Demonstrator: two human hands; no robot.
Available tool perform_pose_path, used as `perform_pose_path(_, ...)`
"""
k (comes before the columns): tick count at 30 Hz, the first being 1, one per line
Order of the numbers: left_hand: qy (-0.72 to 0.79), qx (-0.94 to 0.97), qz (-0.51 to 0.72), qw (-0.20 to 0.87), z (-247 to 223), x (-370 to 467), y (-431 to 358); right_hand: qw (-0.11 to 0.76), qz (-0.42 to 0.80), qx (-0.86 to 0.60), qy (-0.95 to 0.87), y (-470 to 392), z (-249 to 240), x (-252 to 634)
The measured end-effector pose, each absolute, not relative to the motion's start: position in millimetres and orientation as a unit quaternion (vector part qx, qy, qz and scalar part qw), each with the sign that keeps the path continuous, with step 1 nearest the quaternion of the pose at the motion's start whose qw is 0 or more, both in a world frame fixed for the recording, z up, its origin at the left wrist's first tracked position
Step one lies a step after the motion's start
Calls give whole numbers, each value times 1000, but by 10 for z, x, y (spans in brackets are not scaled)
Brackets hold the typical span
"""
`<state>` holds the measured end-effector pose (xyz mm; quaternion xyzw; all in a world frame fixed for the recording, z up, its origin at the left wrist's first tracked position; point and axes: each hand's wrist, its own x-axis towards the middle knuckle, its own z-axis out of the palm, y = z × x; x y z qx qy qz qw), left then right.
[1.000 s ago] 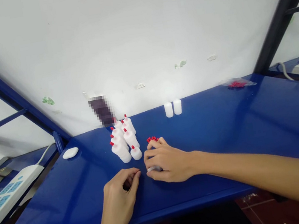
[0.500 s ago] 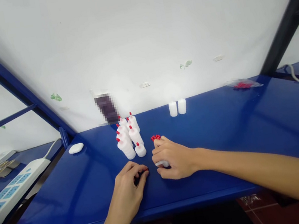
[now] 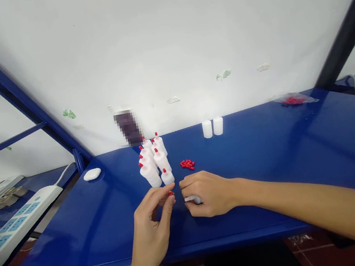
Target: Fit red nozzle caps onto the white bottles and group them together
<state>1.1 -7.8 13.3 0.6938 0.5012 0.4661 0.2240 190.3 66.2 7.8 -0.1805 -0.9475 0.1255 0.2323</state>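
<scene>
Between thumb and fingertips, my left hand (image 3: 153,219) pinches a small red cap (image 3: 171,193) just above the table. My right hand (image 3: 206,195) is closed round a white part with a nozzle-like tip (image 3: 192,199) that points left toward the cap; the fingers hide most of it. Cap and white part are apart. Behind my left hand stand several white squeeze bottles (image 3: 161,160) with red tips, and a shorter white piece with a red tip (image 3: 167,176) in front of them. A small pile of loose red caps (image 3: 188,164) lies beyond my right hand.
Two white bottles without tips (image 3: 207,129) stand near the wall. A clear bag of red pieces (image 3: 294,99) lies at the back right of the blue table (image 3: 252,152). A white rounded case (image 3: 92,174) is at the left, by a power strip (image 3: 19,225).
My left hand has lifted slightly and its fingers have opened a little, showing the red cap. My right hand has drawn slightly toward me, uncovering the pile of red caps.
</scene>
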Motion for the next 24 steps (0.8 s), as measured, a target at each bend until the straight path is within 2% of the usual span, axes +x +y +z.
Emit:
perform_pose_path(8,508,610,538,282,105,91,-113,302,167,-205,-916,642,117,1864)
perform_pose_path(18,465,719,489,166,144,119,-98,269,136,-239,-923,566,176,1920)
perform_pose_path(24,449,747,466,155,146,126,-116,236,160,-221,-933,582,246,1958)
